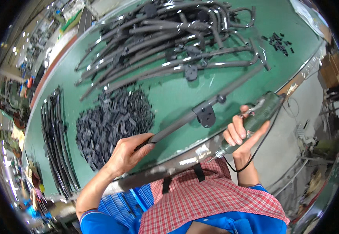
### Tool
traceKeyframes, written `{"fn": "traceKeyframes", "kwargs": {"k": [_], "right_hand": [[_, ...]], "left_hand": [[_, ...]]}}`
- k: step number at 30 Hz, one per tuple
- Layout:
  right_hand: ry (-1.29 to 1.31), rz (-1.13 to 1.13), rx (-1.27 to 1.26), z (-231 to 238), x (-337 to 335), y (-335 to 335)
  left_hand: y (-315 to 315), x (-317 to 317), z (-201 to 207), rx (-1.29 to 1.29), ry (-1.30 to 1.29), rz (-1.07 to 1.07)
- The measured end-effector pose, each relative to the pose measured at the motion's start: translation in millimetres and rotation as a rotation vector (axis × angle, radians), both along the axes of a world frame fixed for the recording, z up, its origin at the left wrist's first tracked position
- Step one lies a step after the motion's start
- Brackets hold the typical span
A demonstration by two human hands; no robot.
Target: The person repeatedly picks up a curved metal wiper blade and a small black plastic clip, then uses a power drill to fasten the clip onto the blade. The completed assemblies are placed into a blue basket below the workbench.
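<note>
My left hand [129, 153] grips the near end of a dark bent metal tube [177, 124] that lies across the table toward the far right. A black rounded bracket [206, 114] and a small black knob [221, 98] sit on this tube. Over the table's front edge, my right hand [243, 130] is wrapped round a green electric screwdriver [260, 113], its bit pointing down and left, apart from the tube. Left of the tube, beside my left hand, lies a heap of small black plastic pieces [107, 124].
Many dark bent tubes with brackets [157, 43] pile up at the back of the green table [185, 91]. Several black tubes [56, 144] lie at the left. Small black pieces [279, 43] are scattered far right. A black cord [255, 153] hangs from the screwdriver past my right wrist.
</note>
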State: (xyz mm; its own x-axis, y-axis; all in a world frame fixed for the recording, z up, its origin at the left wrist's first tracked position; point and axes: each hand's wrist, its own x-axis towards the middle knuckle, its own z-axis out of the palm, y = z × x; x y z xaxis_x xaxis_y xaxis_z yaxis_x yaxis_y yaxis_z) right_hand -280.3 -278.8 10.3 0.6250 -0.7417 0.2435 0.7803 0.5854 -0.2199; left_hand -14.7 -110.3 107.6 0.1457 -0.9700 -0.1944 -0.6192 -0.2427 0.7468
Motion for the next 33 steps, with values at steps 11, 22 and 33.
{"fn": "traceKeyframes", "kwargs": {"k": [11, 22, 33], "right_hand": [[0.329, 0.241, 0.078, 29.4, 83.5, 35.4], [0.602, 0.138, 0.068, 13.3, 95.1, 42.1], [0.448, 0.305, -0.013, 11.8, 91.5, 44.5]], "left_hand": [[-10.9, -27.0, -91.3, -0.426, -0.323, 0.089], [-28.0, 38.0, -68.8, -0.397, -0.45, 0.197], [-42.9, 35.0, -76.1, -0.421, -0.396, 0.388]]}}
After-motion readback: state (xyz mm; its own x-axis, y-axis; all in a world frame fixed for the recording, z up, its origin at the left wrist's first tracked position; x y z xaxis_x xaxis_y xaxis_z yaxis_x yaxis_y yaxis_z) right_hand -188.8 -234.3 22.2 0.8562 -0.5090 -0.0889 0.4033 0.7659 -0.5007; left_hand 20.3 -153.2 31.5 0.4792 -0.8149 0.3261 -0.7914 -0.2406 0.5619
